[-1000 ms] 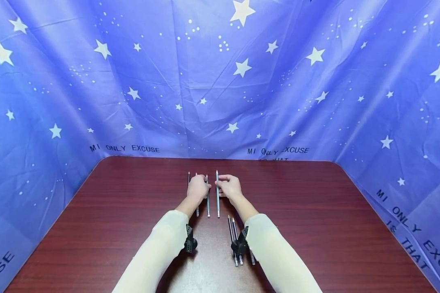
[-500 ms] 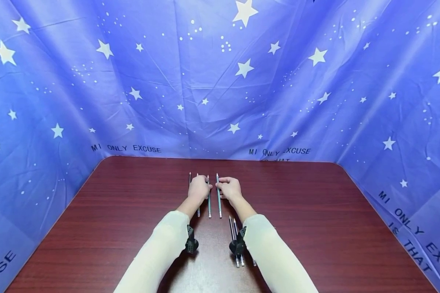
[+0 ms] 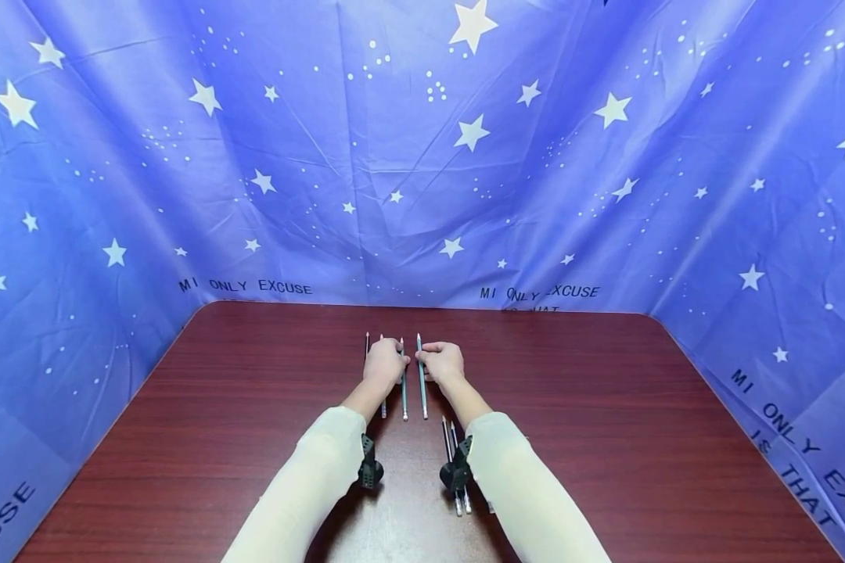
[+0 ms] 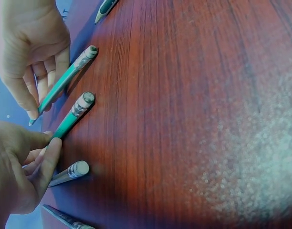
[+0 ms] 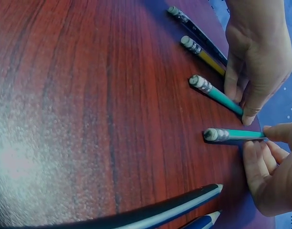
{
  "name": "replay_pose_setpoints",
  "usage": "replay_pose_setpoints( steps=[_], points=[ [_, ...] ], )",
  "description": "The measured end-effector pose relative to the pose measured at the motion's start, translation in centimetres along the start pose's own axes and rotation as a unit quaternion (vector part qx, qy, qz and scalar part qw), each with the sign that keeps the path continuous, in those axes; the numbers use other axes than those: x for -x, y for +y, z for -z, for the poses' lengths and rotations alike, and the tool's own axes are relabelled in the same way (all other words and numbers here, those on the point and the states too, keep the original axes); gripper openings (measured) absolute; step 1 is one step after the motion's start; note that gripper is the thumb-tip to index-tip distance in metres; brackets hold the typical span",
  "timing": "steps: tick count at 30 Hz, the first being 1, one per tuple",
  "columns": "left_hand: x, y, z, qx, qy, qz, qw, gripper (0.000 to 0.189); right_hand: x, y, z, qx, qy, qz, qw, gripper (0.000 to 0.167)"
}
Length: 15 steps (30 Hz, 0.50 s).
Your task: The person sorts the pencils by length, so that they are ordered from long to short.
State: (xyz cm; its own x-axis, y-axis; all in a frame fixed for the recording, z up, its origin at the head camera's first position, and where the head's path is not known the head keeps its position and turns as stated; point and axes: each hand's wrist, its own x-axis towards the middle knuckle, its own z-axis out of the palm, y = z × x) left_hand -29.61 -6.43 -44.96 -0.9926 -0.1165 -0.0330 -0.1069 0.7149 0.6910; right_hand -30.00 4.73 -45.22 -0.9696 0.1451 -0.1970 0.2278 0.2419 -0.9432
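Two green pencils with eraser ends lie side by side, tips pointing away from me. My left hand (image 3: 383, 361) pinches the left green pencil (image 4: 66, 125) between thumb and fingers. My right hand (image 3: 443, 362) pinches the right green pencil (image 3: 422, 391), with a narrow gap between the two. Left of these, partly behind my left hand, lie a yellow pencil (image 5: 210, 62) and a black pencil (image 5: 196, 32). In the right wrist view, both green eraser ends sit close over the tabletop.
Several dark pencils (image 3: 458, 504) lie nearer me, partly under my right forearm; a black one with a pale stripe (image 5: 174, 202) shows large in the right wrist view. The dark red wooden table (image 3: 253, 375) ends at a blue star-printed cloth (image 3: 408, 156).
The right green pencil has shifted slightly toward me and a little closer to the left one. Both hands keep their pinch; the head view has tilted slightly.
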Motion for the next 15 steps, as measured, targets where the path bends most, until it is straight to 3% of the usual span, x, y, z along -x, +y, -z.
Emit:
replay_pose_setpoints(
  steps=[15],
  points=[
    [-0.26,-0.13,-0.27,0.002,0.004,0.010,0.9999,0.025,0.18,-0.41,-0.34,0.096,0.013,0.023,0.9950,0.018]
  ],
)
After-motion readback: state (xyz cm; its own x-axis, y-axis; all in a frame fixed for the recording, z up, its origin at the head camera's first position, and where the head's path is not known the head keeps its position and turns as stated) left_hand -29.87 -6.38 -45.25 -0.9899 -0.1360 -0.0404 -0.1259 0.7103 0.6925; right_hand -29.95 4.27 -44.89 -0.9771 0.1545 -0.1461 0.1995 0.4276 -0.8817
